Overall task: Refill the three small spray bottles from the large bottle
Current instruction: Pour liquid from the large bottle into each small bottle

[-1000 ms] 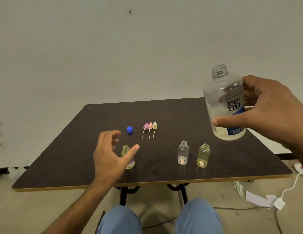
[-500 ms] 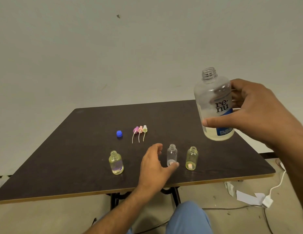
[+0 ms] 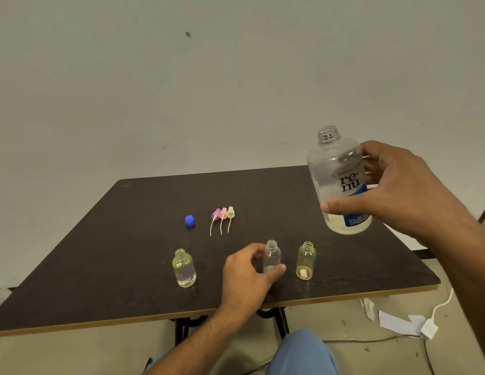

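Since half a second ago the left hand point(image 3: 245, 272) has closed in on the middle small bottle point(image 3: 272, 257); its thumb and fingers point(image 3: 276, 269) are now curled round the lower part of that clear, uncapped bottle, which stands upright on the surface point(image 3: 106, 266). The base of this bottle is hidden by the thumb, and how much liquid it holds cannot be made out.

Nearest the viewer, a knee in light blue cloth point(image 3: 301, 353) is cut off by the lower frame edge. Along the near edge of the surface three small bottles are lined up, all uncapped and upright: the left small bottle point(image 3: 184, 269) with yellowish liquid, the gripped one, and the right small bottle point(image 3: 305, 261), tinted yellow. Bare dark surface lies to the left of the row.

Farther back, a blue cap point(image 3: 189, 220) and three spray tops point(image 3: 223, 216) are laid side by side, well apart from the bottles.

The large bottle point(image 3: 340, 182) is held in the air over the right side of the surface, tilted slightly, uncapped, with liquid low in it. It is gripped by the right hand point(image 3: 406, 190), thumb across the front and fingers curled behind; part of its label is covered.
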